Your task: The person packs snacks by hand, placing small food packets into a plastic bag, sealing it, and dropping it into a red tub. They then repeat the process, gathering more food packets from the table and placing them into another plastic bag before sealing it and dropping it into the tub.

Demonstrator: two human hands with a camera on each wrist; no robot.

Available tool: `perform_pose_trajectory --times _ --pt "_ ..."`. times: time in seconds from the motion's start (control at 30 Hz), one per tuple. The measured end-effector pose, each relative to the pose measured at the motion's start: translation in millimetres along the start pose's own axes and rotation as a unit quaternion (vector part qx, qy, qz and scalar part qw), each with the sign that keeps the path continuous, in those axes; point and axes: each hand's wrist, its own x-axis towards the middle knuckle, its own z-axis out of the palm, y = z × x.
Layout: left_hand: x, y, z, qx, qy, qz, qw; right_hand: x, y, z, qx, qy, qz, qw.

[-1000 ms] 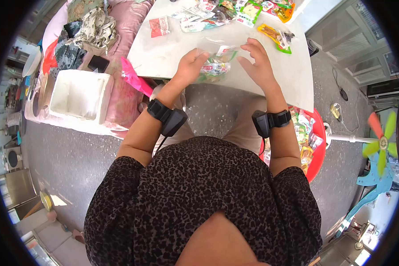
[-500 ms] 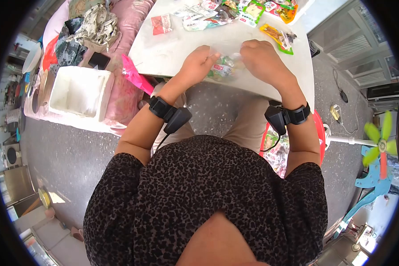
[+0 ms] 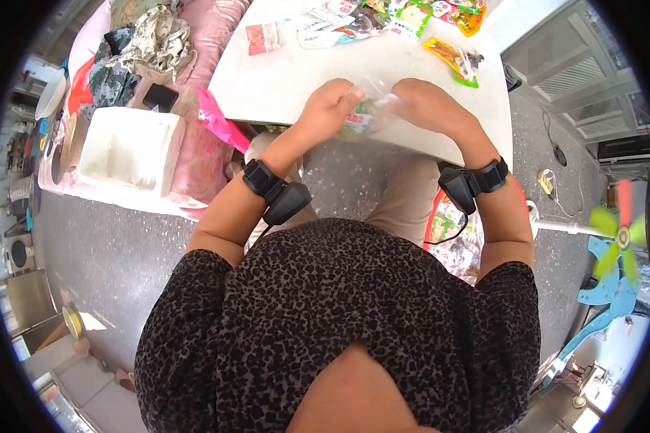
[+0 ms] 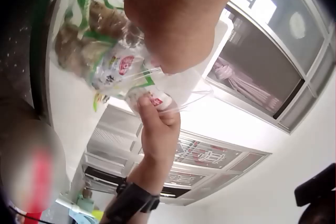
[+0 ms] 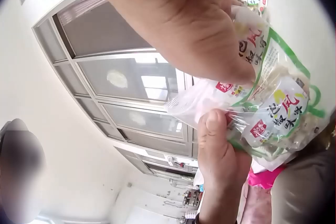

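A clear plastic bag (image 5: 185,102) with green-edged snack packets (image 5: 283,109) inside is held at the table's front edge. My left hand (image 3: 331,110) grips its left side, thumb on top of the film, as the right wrist view shows. At the right side of the bag's gathered upper part, my right hand (image 3: 427,105) pinches the film; its thumb (image 4: 148,111) presses on it in the left wrist view. Both hands are close together, with the packets bulging below them. Printed labels on the packets show through the clear film.
Several loose snack packets (image 3: 347,25) lie along the back of the white table (image 3: 253,90), with a red-and-white packet (image 3: 262,39) at the left. A red basin (image 3: 525,216) full of packets stands by my right leg. On the pink bed at left sits a white foam box (image 3: 130,153).
My right hand, spread apart from the bag a second ago, now pinches its film. Both hands have drawn close together, and my left hand has shifted slightly right.
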Motion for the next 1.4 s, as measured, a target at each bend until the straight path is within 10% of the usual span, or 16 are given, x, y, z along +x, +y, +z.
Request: perform_pose_trajectory --times 0.23,0.43,1.07,1.17,1.4 --pt "12 11 -19 0.017 -0.006 -0.014 1.000 -6 4 -35 0.078 0.083 -0.012 0.993" --pt "11 7 -13 0.229 0.114 0.285 0.924 -6 -1 -11 -0.101 0.240 -0.096 0.961" --pt "-56 -48 52 0.346 -0.077 0.250 0.901 -75 42 146 0.044 0.274 0.144 0.950" --pt "-52 -49 53 0.335 -0.057 0.265 0.902 -63 12 138 0.272 0.299 0.302 0.863" --pt "-49 -45 50 0.319 -0.046 0.253 0.912 -41 -9 134 0.600 0.351 0.360 0.622"
